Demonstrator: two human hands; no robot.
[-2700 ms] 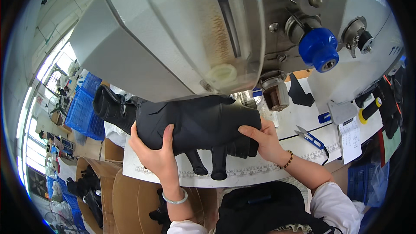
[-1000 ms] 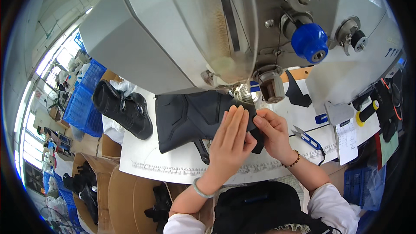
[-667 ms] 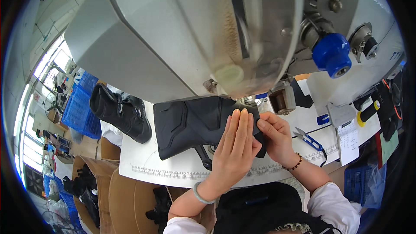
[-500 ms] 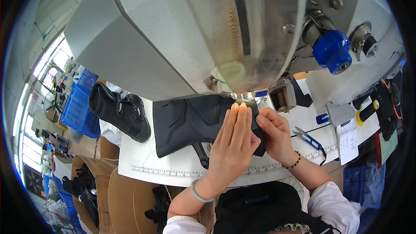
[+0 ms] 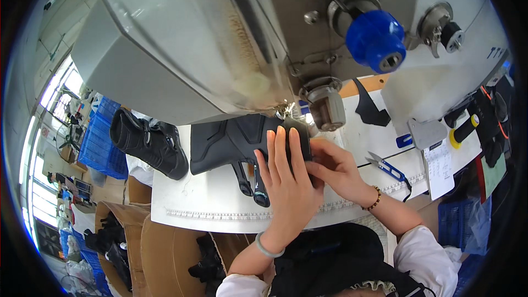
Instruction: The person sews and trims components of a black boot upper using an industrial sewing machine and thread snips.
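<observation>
A black boot upper (image 5: 220, 143) lies under the needle area (image 5: 284, 111) of a sewing machine (image 5: 181, 49), with two dangling buckle straps (image 5: 260, 186) toward the near table edge. My left hand (image 5: 291, 179) rests flat on the right part of the upper, its fingers stretched out and slightly apart. At the upper's right edge, my right hand (image 5: 342, 175) pinches the black material between thumb and fingers. My left fingers partly hide that edge, and the machine head covers the far side of the upper.
A finished black boot (image 5: 151, 143) lies to the left. Blue-handled thread snips (image 5: 388, 168), a black cut piece (image 5: 371, 107) and a yellow-ended black spool (image 5: 465, 132) are on the right. Cardboard boxes (image 5: 170, 253) stand below the table, blue crates (image 5: 104, 137) further left.
The view has shifted, showing more of the machine's needle side. My left fingers have spread apart. The upper has turned a little, and a second strap now shows.
</observation>
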